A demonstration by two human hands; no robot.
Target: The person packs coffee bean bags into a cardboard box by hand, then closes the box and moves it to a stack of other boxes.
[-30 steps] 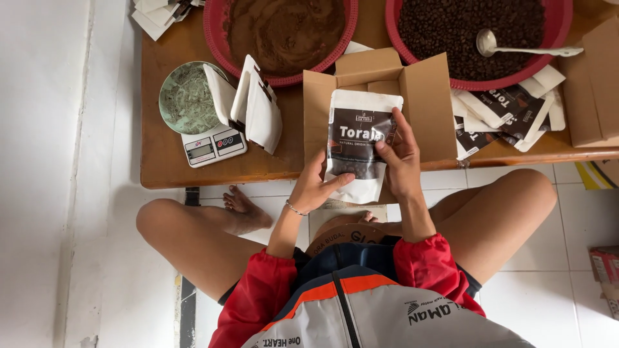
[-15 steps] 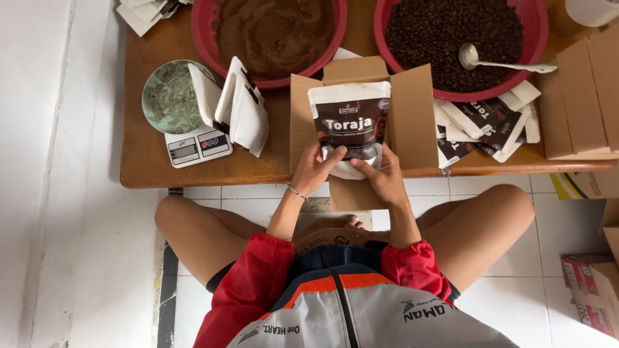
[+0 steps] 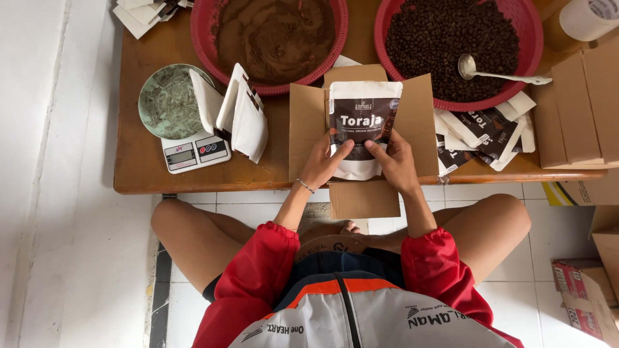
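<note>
Hands, left (image 3: pixel 324 162) and right (image 3: pixel 394 162), grasp a coffee pouch (image 3: pixel 362 125) halfway into an open cardboard box (image 3: pixel 303 122); more pouches (image 3: pixel 480 132) wait at three o'clock.

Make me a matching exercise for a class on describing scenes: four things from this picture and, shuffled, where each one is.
Things:
1. pouch
2. spoon
3. scale
4. paper roll

Places:
A. top right corner of the table
B. in the basin of dark beans
C. held by both hands over the open cardboard box
D. under the green dish, on the left of the table

Pairs: 1-C, 2-B, 3-D, 4-A
</note>
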